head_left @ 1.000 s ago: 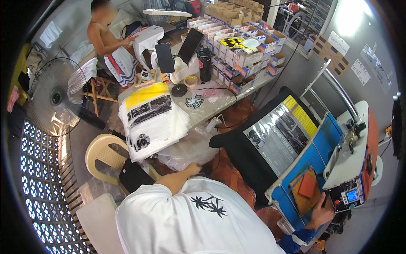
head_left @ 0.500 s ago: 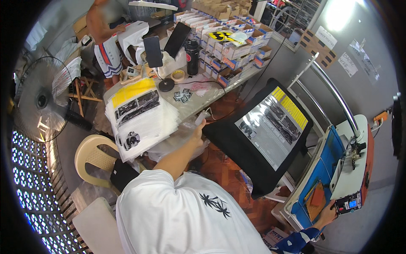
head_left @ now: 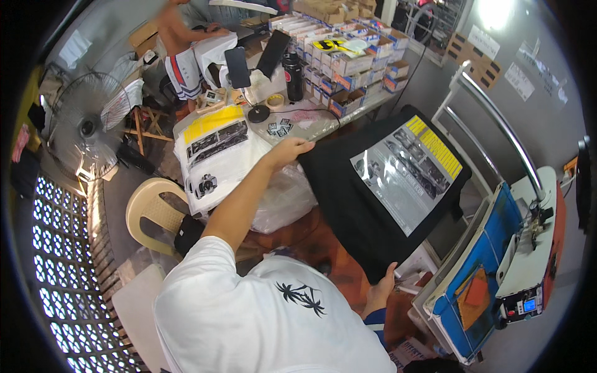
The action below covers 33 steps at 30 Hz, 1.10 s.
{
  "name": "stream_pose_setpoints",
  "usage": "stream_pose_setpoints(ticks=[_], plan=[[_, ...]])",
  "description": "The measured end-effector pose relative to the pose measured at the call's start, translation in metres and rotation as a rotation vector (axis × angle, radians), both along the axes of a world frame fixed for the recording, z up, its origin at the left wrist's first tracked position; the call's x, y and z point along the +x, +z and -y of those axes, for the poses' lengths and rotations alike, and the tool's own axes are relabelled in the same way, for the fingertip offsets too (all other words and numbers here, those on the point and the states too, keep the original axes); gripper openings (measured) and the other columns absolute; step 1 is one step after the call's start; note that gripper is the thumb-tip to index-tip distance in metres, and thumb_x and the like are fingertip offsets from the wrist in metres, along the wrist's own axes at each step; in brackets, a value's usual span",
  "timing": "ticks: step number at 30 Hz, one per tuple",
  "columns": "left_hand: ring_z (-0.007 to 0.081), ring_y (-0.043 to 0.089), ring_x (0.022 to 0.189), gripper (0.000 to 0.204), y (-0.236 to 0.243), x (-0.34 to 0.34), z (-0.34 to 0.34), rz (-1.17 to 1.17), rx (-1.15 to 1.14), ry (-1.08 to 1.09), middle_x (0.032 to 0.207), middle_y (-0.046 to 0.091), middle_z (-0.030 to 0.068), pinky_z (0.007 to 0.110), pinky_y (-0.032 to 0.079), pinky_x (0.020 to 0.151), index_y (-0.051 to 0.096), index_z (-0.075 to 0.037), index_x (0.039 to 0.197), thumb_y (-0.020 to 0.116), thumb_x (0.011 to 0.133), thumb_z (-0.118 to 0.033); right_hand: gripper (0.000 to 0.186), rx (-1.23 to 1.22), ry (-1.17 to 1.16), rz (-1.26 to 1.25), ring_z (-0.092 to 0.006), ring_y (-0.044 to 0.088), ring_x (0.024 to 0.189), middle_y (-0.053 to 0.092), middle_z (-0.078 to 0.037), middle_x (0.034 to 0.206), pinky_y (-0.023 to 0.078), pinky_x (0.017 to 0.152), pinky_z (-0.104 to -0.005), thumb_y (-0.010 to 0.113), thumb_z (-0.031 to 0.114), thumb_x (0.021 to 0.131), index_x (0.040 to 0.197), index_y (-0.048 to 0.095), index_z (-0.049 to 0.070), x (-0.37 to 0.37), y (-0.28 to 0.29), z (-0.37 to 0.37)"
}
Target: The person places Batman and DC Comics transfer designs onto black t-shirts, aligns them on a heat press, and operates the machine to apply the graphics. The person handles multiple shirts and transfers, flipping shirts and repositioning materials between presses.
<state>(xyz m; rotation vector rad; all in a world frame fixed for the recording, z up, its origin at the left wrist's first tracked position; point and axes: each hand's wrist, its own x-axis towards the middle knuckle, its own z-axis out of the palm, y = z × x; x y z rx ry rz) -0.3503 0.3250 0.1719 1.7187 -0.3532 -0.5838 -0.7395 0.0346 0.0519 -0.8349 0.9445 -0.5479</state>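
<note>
A black T-shirt (head_left: 339, 208) is spread out in front of me. On it lies a glossy transfer film (head_left: 398, 186) with grey pictures and yellow lettering. My left hand (head_left: 291, 152) pinches the shirt's left corner, with the arm stretched out. Down at the near corner, my right hand (head_left: 380, 291) holds the hem, thumb on top and the other fingers mostly hidden. To the right stands a heat press (head_left: 522, 261) with a small lit display, a blue-covered board (head_left: 444, 298) beside it and an orange-brown block (head_left: 477, 289) on the blue surface.
A stack of printed films (head_left: 211, 161) lies on the table (head_left: 323, 127) at left, near a phone on a stand (head_left: 237, 68), a black bottle (head_left: 292, 78) and small boxes (head_left: 348, 62). A plastic chair (head_left: 140, 208) and a fan (head_left: 87, 127) stand left. Another person (head_left: 177, 37) sits behind.
My right hand has left the heat press's control box and come to the shirt's near corner. My left hand has gone from beside the shirt's left corner to pinching it.
</note>
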Motion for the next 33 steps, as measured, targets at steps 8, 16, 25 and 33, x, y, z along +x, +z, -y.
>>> stream_pose_setpoints(ticks=[8,16,25,33], plan=[[0.0164,0.066,0.105,0.012,0.046,-0.031,0.068,-0.368,-1.242,0.169,0.108,0.071,-0.001,0.045,0.053,0.092,0.067,-0.016,0.109,0.068,0.1,-0.024,0.041,-0.53,-0.117,0.2,-0.0252,0.063,0.113,0.064,-0.016,0.127,0.052,0.101,-0.038,0.062,0.023,0.104,0.133,0.056,-0.005,0.029,0.147,0.072],[0.0268,0.065,0.119,0.034,0.035,-0.185,-0.198,-0.195,-1.407,0.276,0.129,0.068,0.0083,0.051,0.05,0.105,0.061,-0.011,0.129,0.069,0.099,-0.024,0.044,-0.802,0.393,0.513,-0.0208,0.067,0.105,0.068,-0.011,0.116,0.054,0.091,-0.0335,0.073,0.021,0.096,0.131,0.062,-0.003,0.158,0.402,-0.009],[0.0372,0.062,0.124,0.041,0.212,-0.581,-0.434,1.402,-0.97,1.404,0.131,0.066,0.0228,0.055,0.045,0.109,0.063,0.007,0.125,0.057,0.104,-0.027,0.035,-0.193,1.387,0.982,-0.0242,0.064,0.121,0.067,-0.015,0.13,0.051,0.106,-0.0437,0.064,0.016,0.1,0.132,0.065,0.001,0.194,0.437,-0.343],[0.0195,0.067,0.101,0.026,0.125,-0.862,-0.445,1.012,-0.292,2.413,0.103,0.071,0.01,0.039,0.052,0.094,0.068,-0.002,0.111,0.061,0.103,-0.025,0.017,0.305,2.198,0.587,-0.0191,0.071,0.096,0.073,-0.008,0.109,0.059,0.085,-0.0345,0.071,0.011,0.096,0.11,0.068,0.002,0.102,0.24,-0.64]])
